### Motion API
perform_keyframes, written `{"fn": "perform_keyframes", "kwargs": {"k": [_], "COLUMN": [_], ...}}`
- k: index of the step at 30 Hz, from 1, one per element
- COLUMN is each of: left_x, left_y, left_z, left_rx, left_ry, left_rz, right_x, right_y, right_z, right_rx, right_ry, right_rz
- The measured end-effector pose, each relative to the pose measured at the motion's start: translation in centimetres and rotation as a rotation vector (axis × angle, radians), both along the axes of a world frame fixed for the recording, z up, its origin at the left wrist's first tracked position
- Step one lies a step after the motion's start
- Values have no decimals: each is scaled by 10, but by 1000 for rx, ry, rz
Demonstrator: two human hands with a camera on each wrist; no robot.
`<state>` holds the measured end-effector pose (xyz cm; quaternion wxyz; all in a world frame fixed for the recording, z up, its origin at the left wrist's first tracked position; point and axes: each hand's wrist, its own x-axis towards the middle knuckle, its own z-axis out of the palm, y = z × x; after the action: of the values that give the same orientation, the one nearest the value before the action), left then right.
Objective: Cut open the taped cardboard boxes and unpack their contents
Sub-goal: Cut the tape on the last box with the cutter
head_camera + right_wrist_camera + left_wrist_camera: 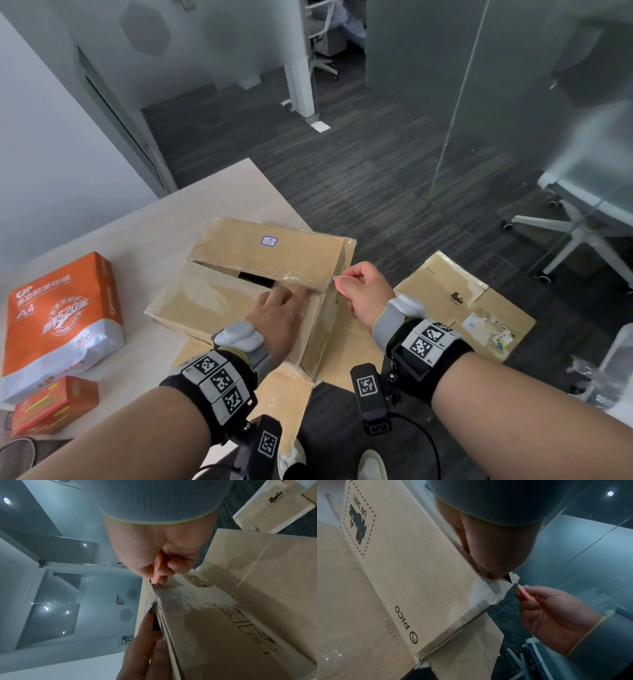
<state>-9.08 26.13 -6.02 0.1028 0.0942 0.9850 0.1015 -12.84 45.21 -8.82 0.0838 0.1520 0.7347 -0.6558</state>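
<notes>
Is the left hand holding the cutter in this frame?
No. The left hand lies flat on the cardboard box, while the right hand grips the pink cutter at the box's corner.

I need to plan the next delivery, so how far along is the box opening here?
Done, it seems: an orange pack of A4 paper lies on the table, and a flattened box lies on the floor. In hand: the left hand presses the cardboard box, whose top seam already gapes, while the right hand holds a pink cutter at the taped corner. Left: finish that cut, fold the flaps, unpack.
</notes>
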Motion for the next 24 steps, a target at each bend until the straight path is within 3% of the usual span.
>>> {"fn": "perform_keyframes", "kwargs": {"k": [13,24], "left_x": [-1,-1], "left_y": [-1,2], "left_z": [4,7], "left_rx": [0,-11], "left_ry": [-20,-15], "left_rz": [-10,-9], "right_x": [2,9], "right_y": [4,-2], "right_z": [6,9], "right_rx": [130,92], "right_ry": [59,20], "right_rz": [142,178]}}
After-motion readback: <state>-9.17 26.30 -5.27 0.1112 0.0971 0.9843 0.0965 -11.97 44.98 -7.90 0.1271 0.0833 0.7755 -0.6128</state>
